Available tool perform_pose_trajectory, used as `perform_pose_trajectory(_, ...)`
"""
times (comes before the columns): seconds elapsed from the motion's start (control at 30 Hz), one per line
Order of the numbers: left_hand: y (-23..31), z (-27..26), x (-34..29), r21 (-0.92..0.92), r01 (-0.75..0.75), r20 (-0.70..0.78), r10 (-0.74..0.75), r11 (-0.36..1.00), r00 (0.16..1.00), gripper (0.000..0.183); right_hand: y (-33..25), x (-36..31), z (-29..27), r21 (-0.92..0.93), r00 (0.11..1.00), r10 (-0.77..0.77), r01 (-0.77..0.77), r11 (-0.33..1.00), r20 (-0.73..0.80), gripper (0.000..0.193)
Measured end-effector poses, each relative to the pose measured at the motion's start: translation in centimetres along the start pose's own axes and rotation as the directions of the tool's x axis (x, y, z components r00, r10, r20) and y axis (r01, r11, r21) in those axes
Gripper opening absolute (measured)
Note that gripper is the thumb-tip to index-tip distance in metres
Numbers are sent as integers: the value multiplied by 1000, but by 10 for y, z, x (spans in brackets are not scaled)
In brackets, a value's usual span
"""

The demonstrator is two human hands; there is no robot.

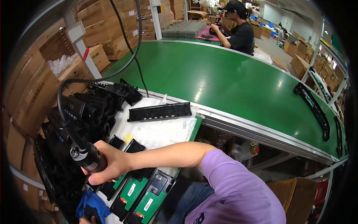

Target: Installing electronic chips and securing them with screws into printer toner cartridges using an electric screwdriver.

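My right hand is wrapped round a black corded electric screwdriver, held upright over the left part of the bench. Its tip is hidden below the hand. Beneath and beside it lie several long black plastic housings, some with a green circuit board fitted inside. Down at the lower edge, my left hand shows only its fingertips. They are at a blue cloth or bag holding a heap of small black pieces, perhaps screws. Whether those fingers grip anything is not visible.
Black plastic parts are piled along the left. Another black housing lies on the white bench top. Beyond runs a green conveyor with long black parts on its right. A co-worker is behind it; cartons stand left.
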State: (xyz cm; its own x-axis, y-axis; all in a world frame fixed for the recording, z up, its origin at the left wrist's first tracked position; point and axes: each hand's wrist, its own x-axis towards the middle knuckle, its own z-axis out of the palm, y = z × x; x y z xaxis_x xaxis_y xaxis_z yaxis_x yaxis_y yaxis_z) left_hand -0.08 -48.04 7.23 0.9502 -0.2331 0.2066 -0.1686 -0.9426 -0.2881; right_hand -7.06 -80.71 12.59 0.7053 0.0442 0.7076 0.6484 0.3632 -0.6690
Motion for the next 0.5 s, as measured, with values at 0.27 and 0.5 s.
perform_pose_trajectory(0.27,-5,27,1,-24,55,-223,-59,998,973,30,4,-3,-5,-24,998,68,-68,997,-1,27)
perform_pose_trajectory(0.5,1,27,6,-591,-60,-240,-104,804,965,20,2,-4,-5,-66,999,35,-37,997,-29,26)
